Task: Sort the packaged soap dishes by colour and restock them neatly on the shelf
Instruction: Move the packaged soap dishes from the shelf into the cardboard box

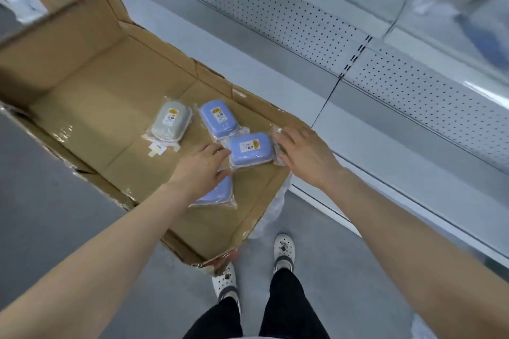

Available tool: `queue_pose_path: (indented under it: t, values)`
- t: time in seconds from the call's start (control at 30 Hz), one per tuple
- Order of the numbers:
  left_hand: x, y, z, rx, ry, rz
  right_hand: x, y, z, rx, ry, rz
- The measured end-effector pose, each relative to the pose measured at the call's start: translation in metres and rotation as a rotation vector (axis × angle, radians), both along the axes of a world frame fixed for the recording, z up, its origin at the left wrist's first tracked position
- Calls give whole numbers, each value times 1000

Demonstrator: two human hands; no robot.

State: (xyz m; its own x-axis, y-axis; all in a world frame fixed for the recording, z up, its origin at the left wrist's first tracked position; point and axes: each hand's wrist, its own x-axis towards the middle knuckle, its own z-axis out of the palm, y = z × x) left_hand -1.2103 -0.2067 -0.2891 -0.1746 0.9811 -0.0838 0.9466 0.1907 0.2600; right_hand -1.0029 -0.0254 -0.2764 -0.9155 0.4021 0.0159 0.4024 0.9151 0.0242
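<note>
Nearest, at six o'clock, our shoes (283,250) stand by the cardboard box (96,96). Our left hand (203,165), fingers loosely bent, covers the near blue dish (217,197) and touches the middle blue dish (250,150); we cannot tell whether it grips. Our right hand (300,151), fingers spread and blurred, lies at that dish's three-o'clock end. Beyond, toward eleven, sit the far blue dish (219,118) and the grey dish (172,120). All four still need sorting onto the shelf (385,129) at two o'clock.
</note>
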Motion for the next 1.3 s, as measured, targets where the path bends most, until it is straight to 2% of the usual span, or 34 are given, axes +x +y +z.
queue_pose_path:
  t: [0.13, 0.4, 0.83, 1.07, 1.3]
  values:
    - [18, 24, 39, 129, 121, -175, 55, -9, 41, 99, 90, -23]
    - [110, 80, 111, 393, 210, -512, 192, -26, 103, 278, 153, -265]
    - [414, 174, 194, 703, 151, -820, 489, -42, 179, 460, 166, -659]
    - [569, 221, 213, 712, 33, -857, 636, -39, 204, 474, 121, -864]
    - [651, 282, 225, 689, 30, -868, 717, 7, 218, 445, 162, -986]
